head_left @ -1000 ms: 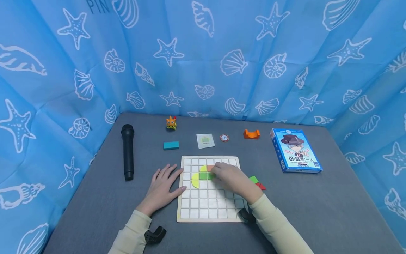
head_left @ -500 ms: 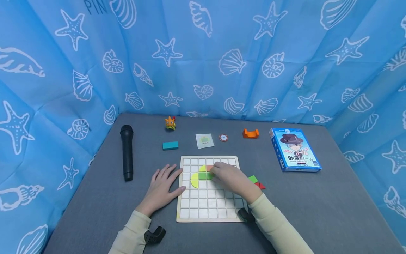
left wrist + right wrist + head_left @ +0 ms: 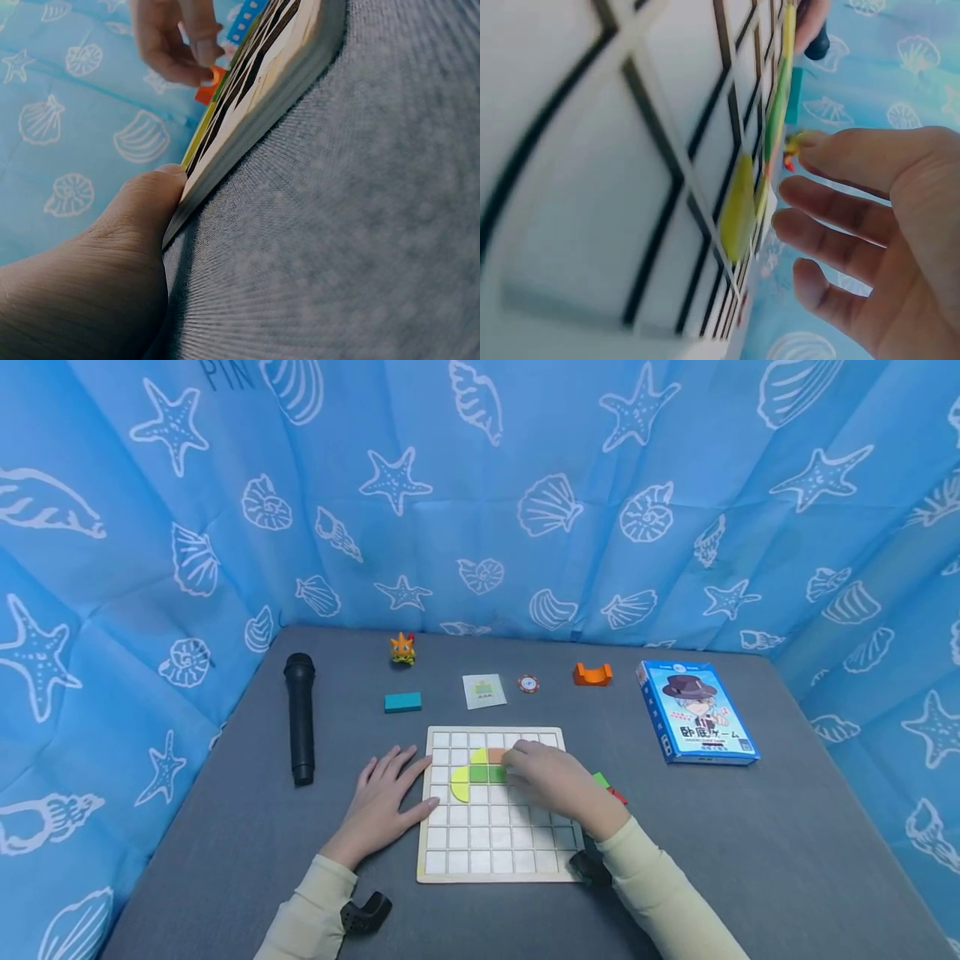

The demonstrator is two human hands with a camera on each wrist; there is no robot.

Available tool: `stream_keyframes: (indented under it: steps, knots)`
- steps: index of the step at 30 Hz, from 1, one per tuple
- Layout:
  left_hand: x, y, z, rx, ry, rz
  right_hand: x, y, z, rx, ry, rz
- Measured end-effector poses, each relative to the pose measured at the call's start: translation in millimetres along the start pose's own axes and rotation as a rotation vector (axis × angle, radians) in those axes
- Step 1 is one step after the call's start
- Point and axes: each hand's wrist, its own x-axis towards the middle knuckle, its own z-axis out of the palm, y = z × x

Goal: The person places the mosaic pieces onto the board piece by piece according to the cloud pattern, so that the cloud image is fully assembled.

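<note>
A square gridded board [image 3: 491,862] lies on the table with coloured tiles near its upper middle. A yellow quarter-round tile [image 3: 461,785], a green square tile [image 3: 478,773] and an orange tile [image 3: 496,756] are among them. My left hand [image 3: 382,810] lies at the board's left edge, thumb [image 3: 146,195] touching the rim. Over the tiles is my right hand [image 3: 555,781], hiding part of the board. In the right wrist view, its fingers [image 3: 832,217] are loosely bent, with nothing seen between them; a yellow tile [image 3: 737,214] lies on the grid.
A green tile [image 3: 601,781] and a red triangle [image 3: 618,796] lie right of the board. Behind stand a teal block [image 3: 402,702], a pattern card [image 3: 484,692], a poker chip [image 3: 528,683], an orange holder [image 3: 592,674] and a toy figure [image 3: 402,648]. A microphone [image 3: 302,718] and blue box [image 3: 697,714] flank them.
My right hand has shifted slightly to the right, covering more of the loose tiles beside the board. The left hand stays where it was.
</note>
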Motion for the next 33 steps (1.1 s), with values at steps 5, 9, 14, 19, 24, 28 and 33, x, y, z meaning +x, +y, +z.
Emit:
stream_keyframes:
  steps: [5,9,14,19,24,28,33]
  knots:
    - [0.2,-0.9,0.7,0.001,-0.002,0.001,-15,15,-11,0.036,-0.045,0.102]
    - [0.2,-1.8,1.1,-0.004,-0.005,0.0,-33,33,-19,0.055,-0.072,0.197]
    - [0.3,-1.1,0.1,-0.004,-0.006,-0.002,-55,55,-29,0.08,-0.095,0.264]
    - [0.2,0.4,-0.3,-0.007,-0.003,-0.004,-70,71,-34,0.103,-0.135,0.31]
    - [0.1,0.9,-1.2,-0.012,0.006,0.005,-72,77,-32,0.124,-0.205,0.351]
    - [0.2,1.0,-1.4,-0.014,-0.005,-0.003,-69,77,-30,0.14,-0.237,0.373]
    - [0.1,0.1,-1.2,-0.008,-0.014,-0.006,-65,78,-27,0.144,-0.24,0.38]
